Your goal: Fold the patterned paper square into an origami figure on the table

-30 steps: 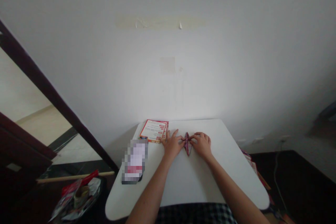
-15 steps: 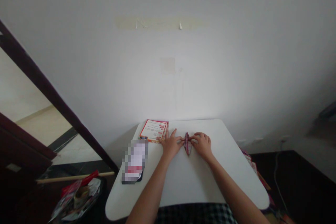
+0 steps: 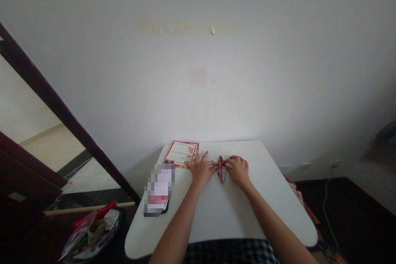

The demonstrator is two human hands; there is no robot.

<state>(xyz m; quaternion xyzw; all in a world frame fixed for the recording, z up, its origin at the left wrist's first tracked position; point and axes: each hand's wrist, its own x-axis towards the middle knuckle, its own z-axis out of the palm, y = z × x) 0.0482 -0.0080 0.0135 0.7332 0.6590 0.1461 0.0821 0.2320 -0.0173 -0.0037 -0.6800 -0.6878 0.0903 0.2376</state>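
A small folded paper (image 3: 221, 172), purplish-red with a pointed diamond shape, lies on the white table (image 3: 222, 214) between my hands. My left hand (image 3: 202, 170) pinches its left edge between thumb and forefinger, the other fingers spread toward the wall. From the other side, my right hand (image 3: 239, 169) grips the paper's upper right edge with its fingertips, the remaining fingers curled. Just left of my left hand is a stack of printed sheets (image 3: 182, 153) with red borders; some fingertips reach its right edge.
A phone with a blurred-out screen (image 3: 159, 192) lies at the table's left. A bin with rubbish (image 3: 95, 233) and a wooden stick (image 3: 89, 209) are on the floor at left. The wall (image 3: 198, 111) borders the table's far edge; papers (image 3: 293, 189) are piled beyond its right side.
Almost nothing differs. Both hands stay on the folded paper, with only a slight shift of the right fingertips along its edge.
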